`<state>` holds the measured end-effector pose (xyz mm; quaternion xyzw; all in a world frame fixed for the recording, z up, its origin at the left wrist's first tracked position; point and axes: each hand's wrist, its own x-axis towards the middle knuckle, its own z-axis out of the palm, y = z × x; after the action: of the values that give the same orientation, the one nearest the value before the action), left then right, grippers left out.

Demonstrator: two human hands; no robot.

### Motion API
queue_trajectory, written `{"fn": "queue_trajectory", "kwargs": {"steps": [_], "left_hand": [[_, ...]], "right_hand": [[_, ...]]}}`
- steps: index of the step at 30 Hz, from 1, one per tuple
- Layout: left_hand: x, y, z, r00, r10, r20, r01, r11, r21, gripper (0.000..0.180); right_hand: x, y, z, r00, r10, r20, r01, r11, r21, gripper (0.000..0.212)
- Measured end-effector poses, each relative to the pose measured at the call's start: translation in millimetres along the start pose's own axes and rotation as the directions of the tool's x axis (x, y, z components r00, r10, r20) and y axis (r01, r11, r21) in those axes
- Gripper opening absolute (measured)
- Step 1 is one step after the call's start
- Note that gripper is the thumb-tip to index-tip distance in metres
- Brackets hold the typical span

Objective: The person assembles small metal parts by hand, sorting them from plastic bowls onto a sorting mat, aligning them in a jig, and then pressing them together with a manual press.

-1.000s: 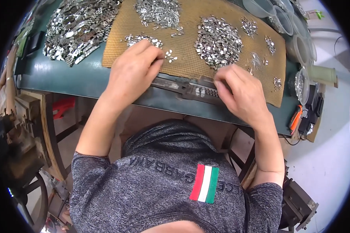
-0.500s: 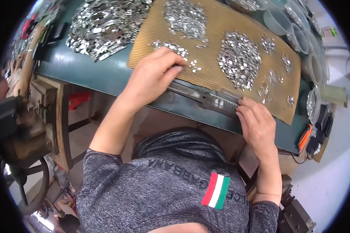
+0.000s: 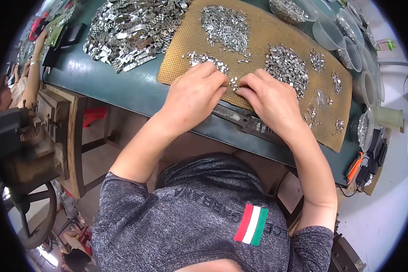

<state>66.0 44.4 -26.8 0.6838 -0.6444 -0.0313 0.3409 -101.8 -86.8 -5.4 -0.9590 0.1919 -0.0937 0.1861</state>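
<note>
Both hands are over the front part of a tan ribbed mat (image 3: 258, 34). My left hand (image 3: 195, 93) is closed, thumb and fingertips pinched together beside a few small shiny metal pieces (image 3: 233, 83). Whatever sits between those fingertips is too small to make out. On the other side of these pieces, my right hand (image 3: 269, 99) is also closed in a pinch, its fingertips down at the mat; what it holds is hidden. Below the hands a long dark metal jig (image 3: 231, 114) lies along the table edge, with small pieces in its slot, partly covered by my right hand.
Piles of small metal parts (image 3: 288, 68) lie on the mat. A heap of linked metal strips (image 3: 131, 31) covers the far left of the green table (image 3: 99, 84). Clear plastic bowls (image 3: 328, 31) line the right side. An orange-handled tool (image 3: 354, 167) lies near the right corner. Another person's arm (image 3: 34, 72) shows far left.
My right hand has left the jig's right end and moved up and left to the small pieces. My left hand has shifted slightly right and down.
</note>
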Motion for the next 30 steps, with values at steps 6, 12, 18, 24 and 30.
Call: {"fn": "queue_trajectory", "kwargs": {"steps": [6,12,18,24,30], "left_hand": [[0,-2,-2,0.999,-0.014,0.029,0.015,1.000,-0.016,0.009],[-2,-2,-4,0.999,-0.017,0.034,0.018,0.999,-0.032,0.010],[-3,1,-1,0.999,-0.027,0.045,0.028,0.999,-0.020,0.010],[-1,-1,0,0.999,-0.027,0.046,0.028,0.999,-0.027,0.008],[1,6,-3,0.995,-0.091,0.043,0.098,0.979,-0.178,0.008]], "right_hand": [[5,-3,-2,0.998,0.031,0.049,-0.031,1.000,-0.005,0.009],[-5,1,-7,0.999,0.039,0.007,-0.040,0.986,0.162,0.012],[-9,-1,0,0.999,-0.036,-0.028,0.036,0.999,0.014,0.012],[-13,5,-6,0.996,-0.055,-0.068,0.052,0.998,-0.038,0.009],[-67,24,-40,0.987,0.002,-0.162,0.002,1.000,0.028,0.011]]}}
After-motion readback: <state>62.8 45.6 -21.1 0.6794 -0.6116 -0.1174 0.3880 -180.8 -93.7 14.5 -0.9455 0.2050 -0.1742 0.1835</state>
